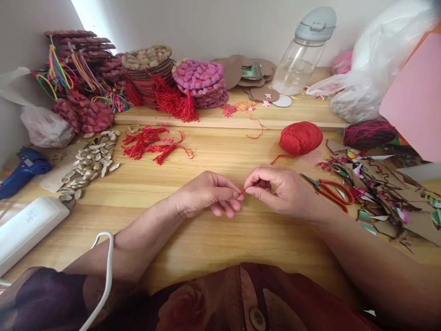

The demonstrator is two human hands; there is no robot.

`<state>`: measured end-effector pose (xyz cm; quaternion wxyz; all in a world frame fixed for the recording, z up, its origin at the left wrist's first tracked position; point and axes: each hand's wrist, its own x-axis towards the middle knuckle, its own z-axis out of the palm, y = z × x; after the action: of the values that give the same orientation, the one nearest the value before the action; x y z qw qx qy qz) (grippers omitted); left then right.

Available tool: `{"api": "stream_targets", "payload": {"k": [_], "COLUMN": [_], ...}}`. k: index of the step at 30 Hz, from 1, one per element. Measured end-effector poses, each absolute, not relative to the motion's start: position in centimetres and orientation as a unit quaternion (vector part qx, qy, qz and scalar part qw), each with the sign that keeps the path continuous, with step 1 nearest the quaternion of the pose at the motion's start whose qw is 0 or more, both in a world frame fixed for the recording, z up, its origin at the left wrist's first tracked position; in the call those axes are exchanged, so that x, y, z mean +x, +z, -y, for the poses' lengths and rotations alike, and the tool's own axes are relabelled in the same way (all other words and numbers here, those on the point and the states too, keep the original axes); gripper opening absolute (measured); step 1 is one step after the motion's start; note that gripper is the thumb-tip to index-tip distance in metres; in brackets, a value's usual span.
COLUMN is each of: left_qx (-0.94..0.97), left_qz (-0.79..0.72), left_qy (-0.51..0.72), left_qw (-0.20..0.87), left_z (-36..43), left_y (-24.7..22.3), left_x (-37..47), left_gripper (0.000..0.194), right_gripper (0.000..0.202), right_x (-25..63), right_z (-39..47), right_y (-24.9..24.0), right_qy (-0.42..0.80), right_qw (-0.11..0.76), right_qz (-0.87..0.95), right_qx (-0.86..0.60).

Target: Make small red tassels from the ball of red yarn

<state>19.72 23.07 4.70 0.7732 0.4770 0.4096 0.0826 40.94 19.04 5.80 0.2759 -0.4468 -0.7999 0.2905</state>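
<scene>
Above the middle of the wooden table (193, 230), a short bit of red yarn (242, 191) shows between my fingertips. My left hand (210, 193) pinches it between thumb and index finger, the other fingers loosely curled. My right hand (280, 188) is closed on the same yarn from the other side, its tips nearly touching the left ones. Beyond my right hand lies a red yarn ball (301, 138), with a strand running down towards that hand. Orange-handled scissors (332, 191) lie to the right of my right hand. Red tassels (155, 145) are spread out at the back left.
Shells or seeds (91, 161), a blue glue gun (24, 170) and a white device (32, 230) with a cable lie left. Cardboard scraps (396, 193) cover the right. Behind stand decorated disc stacks (200, 82), a bottle (301, 55) and a plastic bag (365, 82).
</scene>
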Motion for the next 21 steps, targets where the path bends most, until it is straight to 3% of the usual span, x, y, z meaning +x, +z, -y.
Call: {"api": "stream_targets", "payload": {"k": [13, 21], "left_qx": [0.468, 0.49], "left_qz": [-0.392, -0.409], "left_qy": [0.091, 0.086], "left_qw": [0.787, 0.765], "left_z": [-23.26, -22.86], "left_y": [4.39, 4.46], "left_x": [19.63, 19.95], "left_gripper": [0.044, 0.025], "right_gripper": [0.009, 0.009], "right_x": [41.16, 41.1], "right_z": [-19.14, -19.12], "right_y": [5.63, 5.27], "right_qy": [0.237, 0.229], "right_qw": [0.275, 0.268], "right_qz": [0.833, 0.837], "right_qx": [-0.418, -0.418]}}
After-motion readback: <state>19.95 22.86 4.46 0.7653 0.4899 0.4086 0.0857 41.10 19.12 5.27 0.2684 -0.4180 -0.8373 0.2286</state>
